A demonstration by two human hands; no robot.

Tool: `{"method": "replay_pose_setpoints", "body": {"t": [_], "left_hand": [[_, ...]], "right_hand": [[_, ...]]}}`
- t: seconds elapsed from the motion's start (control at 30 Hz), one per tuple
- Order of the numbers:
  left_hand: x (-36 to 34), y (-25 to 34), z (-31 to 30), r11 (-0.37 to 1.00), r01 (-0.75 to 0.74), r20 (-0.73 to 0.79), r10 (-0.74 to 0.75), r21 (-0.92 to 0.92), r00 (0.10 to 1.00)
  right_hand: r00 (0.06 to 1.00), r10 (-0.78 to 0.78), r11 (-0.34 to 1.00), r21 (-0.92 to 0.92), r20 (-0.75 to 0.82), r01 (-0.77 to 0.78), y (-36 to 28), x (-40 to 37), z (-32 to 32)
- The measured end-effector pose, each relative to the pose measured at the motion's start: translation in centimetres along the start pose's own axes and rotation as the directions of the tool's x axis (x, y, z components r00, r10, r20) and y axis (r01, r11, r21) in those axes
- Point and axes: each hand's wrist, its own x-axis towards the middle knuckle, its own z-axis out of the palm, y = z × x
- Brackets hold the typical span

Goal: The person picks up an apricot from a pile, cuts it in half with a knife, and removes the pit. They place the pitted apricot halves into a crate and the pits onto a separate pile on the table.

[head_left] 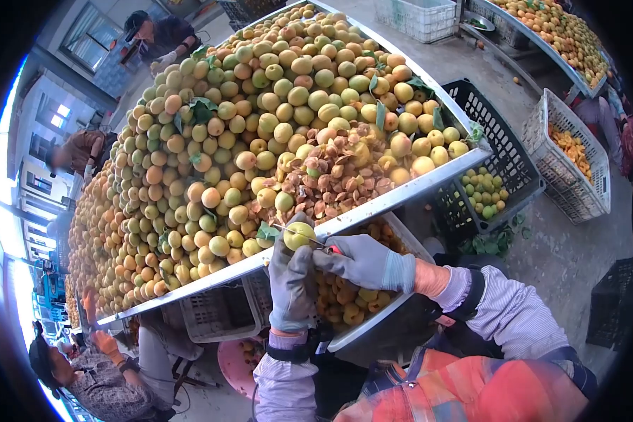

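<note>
My left hand (292, 292), in a grey glove, is closed around a yellow-green apricot (297, 236) just above the metal rim of a sloping table (211, 284). In my right hand (374, 263), also gloved in grey, is a small knife (335, 249) with a red handle. Its thin blade lies across the apricot, and the fingers hide most of the handle. Straight ahead, a pile of brown apricot pits (341, 169) sits among the whole apricots (281, 91) heaped on the table.
Below my hands is a white bin (373, 323) of split apricots. A black crate (524, 151) at right holds green fruit; beyond it stands a white crate (577, 200) of orange pieces. A person (112, 376) sits at lower left, near a pink basin (226, 362). Others work across the table.
</note>
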Motion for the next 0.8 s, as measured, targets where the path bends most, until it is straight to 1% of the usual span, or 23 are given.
{"method": "replay_pose_setpoints", "body": {"t": [0.03,0.07,0.13,0.17,0.23,0.27,0.33,0.37,0.43,0.47,0.53,0.57,0.6,0.63,0.67,0.7,0.73,0.77,0.8], "left_hand": [[0.0,0.0,0.1,1.000,-0.002,-0.034,0.002,-0.010,0.999],[-0.1,0.0,0.2,1.000,0.000,-0.035,0.000,-0.011,0.999],[-0.2,0.2,0.5,0.999,0.006,-0.039,-0.008,-0.052,0.999],[-0.3,0.2,0.5,0.999,0.008,-0.037,-0.010,-0.051,0.999],[-0.4,0.2,0.4,0.956,0.158,-0.006,-0.164,-0.247,0.986],[-0.3,0.0,0.4,0.956,0.159,-0.003,-0.165,-0.248,0.986],[-0.3,-0.7,0.4,0.902,0.198,-0.024,-0.224,-0.384,0.974],[-0.4,-0.8,0.3,0.902,0.198,-0.025,-0.224,-0.384,0.974],[-0.2,-0.8,0.3,0.940,0.144,-0.026,-0.160,-0.309,0.987],[-0.1,-0.5,0.6,0.940,0.145,-0.025,-0.160,-0.309,0.987],[-0.2,0.3,1.3,0.995,0.024,-0.112,-0.035,-0.092,0.993],[-0.2,-0.2,0.9,0.999,-0.014,-0.126,0.010,-0.030,0.992],[-0.3,-0.1,0.7,0.999,-0.011,-0.129,0.007,-0.031,0.992],[-0.3,0.0,0.4,0.996,0.025,-0.091,-0.033,-0.091,0.995],[-0.4,0.0,0.3,0.987,0.063,-0.049,-0.071,-0.149,0.996],[-0.4,-0.2,0.1,0.987,0.069,-0.046,-0.076,-0.148,0.996],[-0.4,-0.6,0.0,0.932,0.136,-0.050,-0.162,-0.337,0.986],[-0.4,-0.8,-0.1,0.837,0.191,-0.040,-0.246,-0.513,0.969],[-0.4,-0.8,-0.1,0.836,0.194,-0.039,-0.249,-0.514,0.968]], "right_hand": [[0.998,0.051,0.999,-0.003,0.041,-0.051,-0.5,-0.1,-0.3],[0.998,0.053,0.999,-0.003,0.042,-0.053,-0.4,0.0,-0.4],[0.991,0.089,0.996,-0.023,0.102,-0.087,-0.2,0.1,-0.6],[0.991,0.090,0.996,-0.021,0.101,-0.089,0.0,0.0,-0.4],[0.991,0.116,0.992,-0.067,0.069,-0.111,0.4,-0.2,0.1],[0.991,0.117,0.991,-0.068,0.066,-0.113,0.3,-0.3,0.2],[0.999,0.038,0.998,0.045,0.012,-0.039,-0.1,-0.5,0.6],[0.999,0.039,0.998,0.046,0.013,-0.039,0.0,-0.4,0.7],[0.989,0.145,0.989,0.005,0.029,-0.145,0.0,-0.3,0.7],[0.989,0.145,0.989,0.005,0.028,-0.145,0.0,-0.2,0.6],[0.995,0.087,0.996,-0.032,0.043,-0.086,0.0,-0.1,0.6],[0.995,0.091,0.995,-0.030,0.045,-0.090,-0.3,-0.2,0.5],[0.979,0.183,0.983,0.013,0.092,-0.185,-0.8,-0.2,0.3],[0.953,0.268,0.959,0.051,0.142,-0.278,-1.0,-0.2,0.3],[0.952,0.270,0.959,0.054,0.142,-0.279,-0.6,-0.2,0.7],[0.982,0.169,0.984,0.041,0.079,-0.173,0.1,-0.1,1.2],[0.998,0.066,0.998,0.019,0.016,-0.066,0.5,-0.1,1.5],[0.997,0.070,0.997,0.019,0.013,-0.071,0.7,-0.2,1.6],[0.997,0.072,0.997,0.026,0.003,-0.072,0.6,-0.2,1.6]]}}
